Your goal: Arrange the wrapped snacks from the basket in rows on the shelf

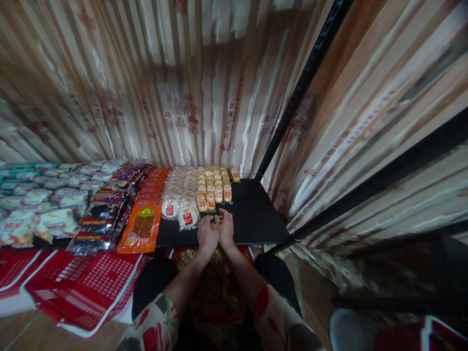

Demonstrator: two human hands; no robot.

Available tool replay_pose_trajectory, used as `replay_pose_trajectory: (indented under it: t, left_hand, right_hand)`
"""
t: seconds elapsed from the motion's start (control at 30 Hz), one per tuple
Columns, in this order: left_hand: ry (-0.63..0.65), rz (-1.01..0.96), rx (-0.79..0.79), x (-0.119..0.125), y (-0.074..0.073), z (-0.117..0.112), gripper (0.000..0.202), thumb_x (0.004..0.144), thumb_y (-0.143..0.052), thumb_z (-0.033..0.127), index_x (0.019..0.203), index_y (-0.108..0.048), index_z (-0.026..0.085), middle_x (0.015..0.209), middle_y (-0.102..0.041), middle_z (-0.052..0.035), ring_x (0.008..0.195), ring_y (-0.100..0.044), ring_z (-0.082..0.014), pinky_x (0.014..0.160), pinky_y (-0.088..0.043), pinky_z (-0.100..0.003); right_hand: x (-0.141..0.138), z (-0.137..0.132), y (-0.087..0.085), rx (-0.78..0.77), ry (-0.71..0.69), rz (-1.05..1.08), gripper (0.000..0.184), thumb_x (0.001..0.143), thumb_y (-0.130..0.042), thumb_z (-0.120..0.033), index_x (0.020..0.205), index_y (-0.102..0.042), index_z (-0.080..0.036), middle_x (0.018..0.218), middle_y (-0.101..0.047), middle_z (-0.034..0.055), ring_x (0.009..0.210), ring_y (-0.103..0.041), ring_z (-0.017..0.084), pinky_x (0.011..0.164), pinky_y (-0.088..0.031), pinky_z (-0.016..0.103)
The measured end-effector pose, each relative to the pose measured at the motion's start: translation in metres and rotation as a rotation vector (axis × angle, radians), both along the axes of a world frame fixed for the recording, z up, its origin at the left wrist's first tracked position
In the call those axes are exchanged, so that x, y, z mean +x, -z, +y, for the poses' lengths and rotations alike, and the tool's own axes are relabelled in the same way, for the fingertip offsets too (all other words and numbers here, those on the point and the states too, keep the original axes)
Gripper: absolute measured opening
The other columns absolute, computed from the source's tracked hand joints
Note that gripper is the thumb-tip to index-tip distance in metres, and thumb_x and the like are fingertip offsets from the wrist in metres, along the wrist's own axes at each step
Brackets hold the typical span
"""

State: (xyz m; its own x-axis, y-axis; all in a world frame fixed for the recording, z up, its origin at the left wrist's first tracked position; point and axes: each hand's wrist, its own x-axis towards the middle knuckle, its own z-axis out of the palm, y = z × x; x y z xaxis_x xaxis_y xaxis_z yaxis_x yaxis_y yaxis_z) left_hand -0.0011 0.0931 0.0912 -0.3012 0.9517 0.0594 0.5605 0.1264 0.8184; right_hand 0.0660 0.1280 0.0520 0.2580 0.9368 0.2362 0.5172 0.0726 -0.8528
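Observation:
My left hand (208,235) and my right hand (225,228) are close together over the front of a black shelf (259,209). The fingers of both hands are bent inward and nearly meet; whatever is between them is hidden. Just beyond my fingertips are rows of small yellow wrapped snack packets (218,194) with red labels. To the left of these stand rows of round white wrapped crackers (187,217), the nearest one close to my left hand. An orange bag of stick snacks (143,226) lies farther left.
Dark shiny packets (97,222) and white-and-green snack bags (54,222) fill the shelf's left side. Red plastic baskets (84,287) are below. Between my legs, a container holds yellow-wrapped items (186,258). Black metal posts (300,87) and a pale printed curtain (219,97) surround the shelf.

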Motion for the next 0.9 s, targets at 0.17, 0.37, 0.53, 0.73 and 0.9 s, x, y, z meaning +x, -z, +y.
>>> replay_pose_trajectory:
  t: [0.17, 0.37, 0.53, 0.73, 0.9]
  left_hand:
    - [0.099, 0.032, -0.036, 0.004, 0.007, -0.026, 0.032, 0.078, -0.035, 0.012, 0.098, -0.058, 0.016, 0.1, -0.063, -0.0066, 0.096, -0.055, -0.0159, 0.09, -0.04, -0.029]
    - [0.191, -0.016, -0.016, 0.008, 0.018, -0.059, 0.033, 0.078, -0.034, 0.013, 0.102, -0.055, 0.019, 0.099, -0.065, -0.0042, 0.089, -0.058, -0.0137, 0.082, -0.042, -0.025]
    - [0.242, 0.071, -0.145, 0.009, 0.044, -0.085, 0.029, 0.082, -0.03, 0.017, 0.09, -0.058, 0.018, 0.086, -0.065, -0.0039, 0.078, -0.058, -0.0133, 0.075, -0.042, -0.023]
    - [0.361, 0.202, -0.402, 0.001, 0.079, -0.111, 0.032, 0.084, -0.031, 0.019, 0.099, -0.059, 0.018, 0.098, -0.065, -0.007, 0.091, -0.058, -0.0164, 0.081, -0.04, -0.028]
    - [0.407, 0.327, -0.547, -0.012, 0.11, -0.125, 0.033, 0.083, -0.037, 0.024, 0.107, -0.057, 0.014, 0.107, -0.061, -0.0115, 0.101, -0.055, -0.02, 0.087, -0.039, -0.03]
  right_hand:
    - [0.006, -0.022, 0.0, 0.032, -0.022, -0.036, 0.03, 0.074, -0.039, -0.017, 0.097, -0.058, -0.015, 0.092, -0.056, 0.0086, 0.074, -0.054, 0.014, 0.07, -0.045, 0.027]
    - [0.016, -0.061, 0.008, 0.135, -0.121, 0.007, 0.03, 0.072, -0.038, -0.012, 0.089, -0.061, -0.019, 0.089, -0.059, 0.0052, 0.079, -0.054, 0.015, 0.073, -0.044, 0.027]
    - [0.026, -0.101, 0.032, 0.082, -0.178, -0.04, 0.029, 0.073, -0.035, -0.012, 0.081, -0.062, -0.019, 0.081, -0.06, 0.0037, 0.077, -0.054, 0.015, 0.073, -0.043, 0.026]
    - [0.03, -0.134, 0.068, -0.35, -0.29, -0.278, 0.029, 0.078, -0.035, -0.012, 0.083, -0.063, -0.017, 0.086, -0.065, 0.0067, 0.083, -0.057, 0.016, 0.078, -0.041, 0.028]
    - [0.027, -0.148, 0.081, -0.692, -0.373, -0.42, 0.029, 0.078, -0.039, -0.01, 0.094, -0.063, -0.014, 0.097, -0.066, 0.0112, 0.091, -0.06, 0.018, 0.078, -0.041, 0.025]
